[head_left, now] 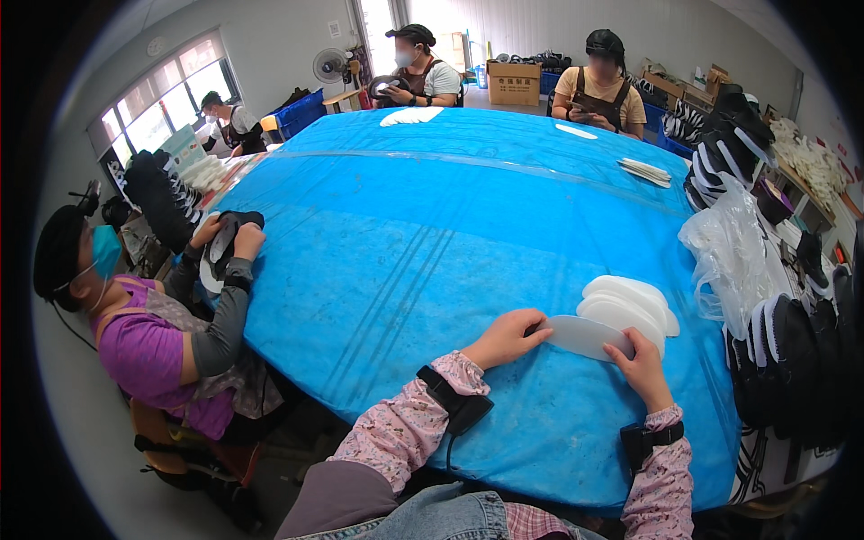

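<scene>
At a table covered in blue plastic sheeting (387, 243), a worker's left hand (507, 340) and right hand (643, 364) each close finger and thumb on opposite ends of a thin, white, sole-shaped sheet (580, 337), held just in front of a loose pile of similar white pieces (625, 297). A light, even pinch at both ends should keep it flat and uncreased. Behind, a blue plastic crate (298, 115) holds dark items; the contents of a brown cardboard box (514, 83) cannot be seen.
</scene>
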{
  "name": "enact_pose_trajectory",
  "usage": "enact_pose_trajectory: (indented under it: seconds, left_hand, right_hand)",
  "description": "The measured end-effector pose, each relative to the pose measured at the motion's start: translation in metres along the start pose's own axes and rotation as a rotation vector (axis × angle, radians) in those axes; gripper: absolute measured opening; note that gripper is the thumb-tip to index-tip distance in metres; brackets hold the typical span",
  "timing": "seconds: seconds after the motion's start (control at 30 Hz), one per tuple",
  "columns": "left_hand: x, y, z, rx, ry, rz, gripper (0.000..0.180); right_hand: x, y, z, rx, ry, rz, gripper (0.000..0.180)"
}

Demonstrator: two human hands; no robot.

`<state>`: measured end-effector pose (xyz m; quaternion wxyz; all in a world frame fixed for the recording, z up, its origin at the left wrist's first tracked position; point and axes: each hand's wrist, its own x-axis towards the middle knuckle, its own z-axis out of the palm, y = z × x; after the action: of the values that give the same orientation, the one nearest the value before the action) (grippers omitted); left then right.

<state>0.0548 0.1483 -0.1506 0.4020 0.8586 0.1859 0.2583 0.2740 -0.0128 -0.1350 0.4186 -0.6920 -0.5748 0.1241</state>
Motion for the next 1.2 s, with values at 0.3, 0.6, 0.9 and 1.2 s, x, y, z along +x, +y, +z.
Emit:
enact_pose_trajectory:
  seconds: [0.3,0.6,0.9,1.2]
  left_hand:
    - [-0.001,-0.0023,-0.0007,0.04,0.011,0.025,0.023]
    - [-0.0002,-0.0049,0.0008,0.037,0.001,0.021,0.024]
    - [0.0001,-0.0032,0.0005,0.015,-0.001,0.014,0.024]
    - [0.0003,-0.0044,0.0004,0.047,-0.011,-0.003,0.023]
  right_hand:
    - [0.0009,0.0001,0.0011,-0.035,0.011,-0.031,0.031]
    - [-0.0002,-0.0005,-0.0003,-0.034,-0.005,0.005,0.031]
    - [0.0004,-0.0008,-0.0004,-0.031,-0.008,0.005,0.031]
    - [0.0005,0.0001,0.0004,-0.023,-0.005,-0.001,0.03]
